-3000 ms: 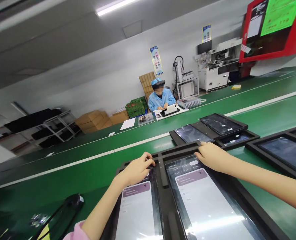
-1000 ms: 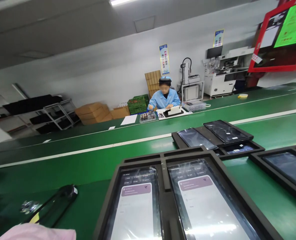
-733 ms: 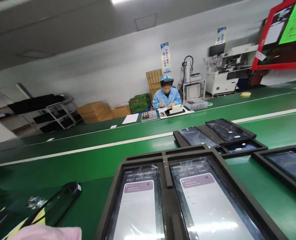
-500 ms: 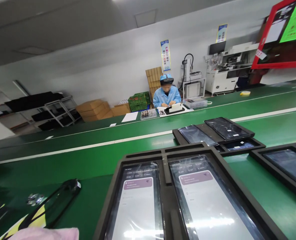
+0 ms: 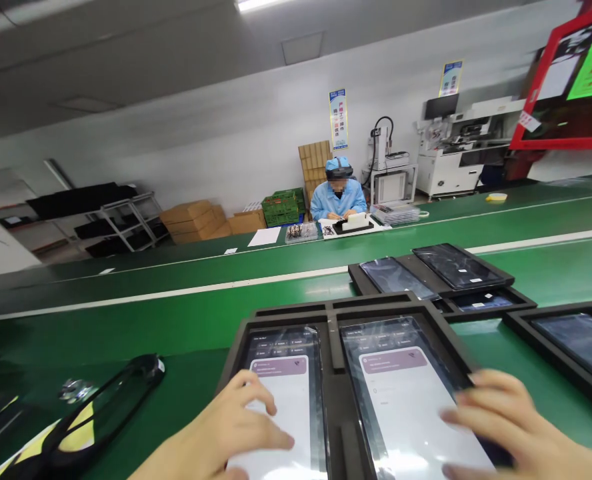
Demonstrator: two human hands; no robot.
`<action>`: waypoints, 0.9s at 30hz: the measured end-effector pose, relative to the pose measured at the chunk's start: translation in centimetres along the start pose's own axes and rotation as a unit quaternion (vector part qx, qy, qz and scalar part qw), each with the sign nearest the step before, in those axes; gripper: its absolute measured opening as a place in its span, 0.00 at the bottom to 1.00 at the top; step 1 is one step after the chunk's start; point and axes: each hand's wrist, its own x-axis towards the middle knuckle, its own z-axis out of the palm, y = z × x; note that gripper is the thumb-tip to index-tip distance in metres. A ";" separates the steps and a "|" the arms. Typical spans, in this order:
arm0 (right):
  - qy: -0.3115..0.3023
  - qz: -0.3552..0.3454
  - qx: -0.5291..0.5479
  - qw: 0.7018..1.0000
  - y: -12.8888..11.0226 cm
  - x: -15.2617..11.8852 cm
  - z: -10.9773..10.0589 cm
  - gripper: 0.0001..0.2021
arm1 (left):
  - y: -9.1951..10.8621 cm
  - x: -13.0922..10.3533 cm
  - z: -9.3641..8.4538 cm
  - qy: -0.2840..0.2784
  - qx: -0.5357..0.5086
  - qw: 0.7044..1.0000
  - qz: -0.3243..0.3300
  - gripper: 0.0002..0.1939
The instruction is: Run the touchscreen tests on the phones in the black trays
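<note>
Two tablets with lit screens lie side by side in a black foam tray [image 5: 337, 400] in front of me. Over the left tablet [image 5: 283, 400] hovers my left hand [image 5: 231, 427], fingers spread and slightly bent, holding nothing. My right hand [image 5: 511, 427], blurred by motion, reaches in over the right edge of the right tablet [image 5: 401, 393]. Its fingers are apart with nothing between them. Whether either hand touches a screen I cannot tell. Both screens show a white page with a purple banner.
Behind stands another tray with dark tablets [image 5: 459, 265], and one more tray [image 5: 571, 340] lies at right. A black strap [image 5: 121, 380] and yellow paper [image 5: 79, 427] lie at left. Across the green bench, a person in blue [image 5: 339, 197] sits working.
Both my hands have come into view from below, over the two tablets. The pink cloth at the lower left has left the view. The camera has tilted up slightly.
</note>
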 end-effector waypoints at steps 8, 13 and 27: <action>0.036 0.128 -0.088 0.987 6.2 6.5 -2.8 0.30 | -7.4 5.4 -5.5 0.044 0.100 0.934 -0.340 0.34; -0.049 0.037 -0.050 0.997 3.5 6.5 -3.3 0.25 | -6.2 7.9 -5.3 -0.123 0.001 0.948 -0.292 0.58; 0.017 -0.003 -0.134 0.991 4.2 4.5 -3.0 0.23 | -6.2 5.6 -6.8 -0.213 0.039 0.920 -0.326 0.63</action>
